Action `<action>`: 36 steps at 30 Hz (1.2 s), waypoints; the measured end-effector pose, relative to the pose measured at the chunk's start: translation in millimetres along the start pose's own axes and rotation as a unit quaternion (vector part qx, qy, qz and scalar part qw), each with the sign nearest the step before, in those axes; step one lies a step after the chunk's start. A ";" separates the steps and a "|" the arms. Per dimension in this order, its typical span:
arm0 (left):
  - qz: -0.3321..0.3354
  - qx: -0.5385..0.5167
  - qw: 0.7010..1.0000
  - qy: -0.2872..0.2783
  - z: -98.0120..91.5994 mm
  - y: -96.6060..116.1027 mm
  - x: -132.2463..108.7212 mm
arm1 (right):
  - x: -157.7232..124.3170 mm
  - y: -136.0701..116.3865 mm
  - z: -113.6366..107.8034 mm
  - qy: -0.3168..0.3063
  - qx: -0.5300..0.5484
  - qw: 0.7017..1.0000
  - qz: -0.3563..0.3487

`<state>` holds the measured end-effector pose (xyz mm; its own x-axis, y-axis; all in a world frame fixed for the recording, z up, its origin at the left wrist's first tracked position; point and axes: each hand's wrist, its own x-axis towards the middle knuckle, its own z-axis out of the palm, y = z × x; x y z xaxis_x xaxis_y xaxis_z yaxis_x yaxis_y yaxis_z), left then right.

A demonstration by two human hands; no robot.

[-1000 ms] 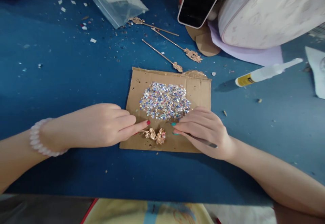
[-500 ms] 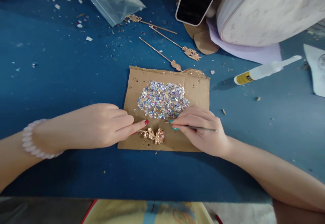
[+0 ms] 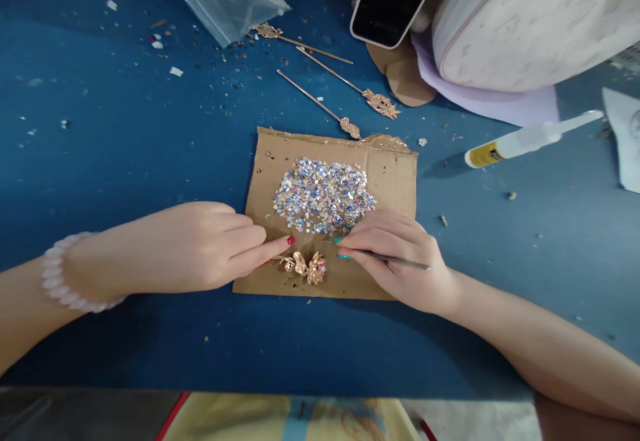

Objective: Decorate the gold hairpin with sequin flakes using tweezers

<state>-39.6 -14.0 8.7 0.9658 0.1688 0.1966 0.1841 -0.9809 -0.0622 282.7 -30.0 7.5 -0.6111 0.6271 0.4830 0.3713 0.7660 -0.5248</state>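
Resting on cardboard (image 3: 393,174): left hand (image 3: 200,249), forefinger out, pinning gold ornament (image 3: 307,266); right hand (image 3: 403,264) pinching thin tool (image 3: 405,261).

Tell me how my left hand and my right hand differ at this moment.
The left hand shows a red nail and a pale bead bracelet; the right hand shows teal nails and no bracelet. The left hand's forefinger touches the gold flower ornament, while the right hand pinches a thin metal tool. Both rest on the cardboard.
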 end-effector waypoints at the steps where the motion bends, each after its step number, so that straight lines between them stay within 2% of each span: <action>1: -0.001 0.000 1.000 -0.001 0.2 0.4 -0.1 | -0.1 -0.1 -0.1 -0.002 -0.007 1.000 -0.007; 13: -0.001 -0.017 1.000 -0.003 2.1 -0.5 -1.9 | -0.4 -0.6 2.3 -0.018 -0.029 0.999 -0.026; 17: -0.002 -0.009 1.000 -0.008 2.3 0.1 -3.2 | -1.5 0.8 2.3 0.001 -0.006 1.000 -0.019; 21: 0.001 0.000 1.000 -0.012 1.8 0.6 -4.1 | -0.6 3.8 0.3 0.027 0.034 0.999 0.022; 29: -0.012 -0.008 1.000 0.011 2.3 0.6 -1.4 | 2.4 10.1 -8.5 0.028 0.082 0.990 0.110; 36: -0.018 -0.010 1.000 0.010 3.3 0.8 -0.8 | 5.2 10.5 -9.8 0.021 0.071 0.984 0.163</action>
<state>-39.6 -14.6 5.3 0.9548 0.2022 0.2181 0.2148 -0.9760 -0.0352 290.3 -17.3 11.4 -0.4447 0.8437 0.3006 0.4389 0.4979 -0.7480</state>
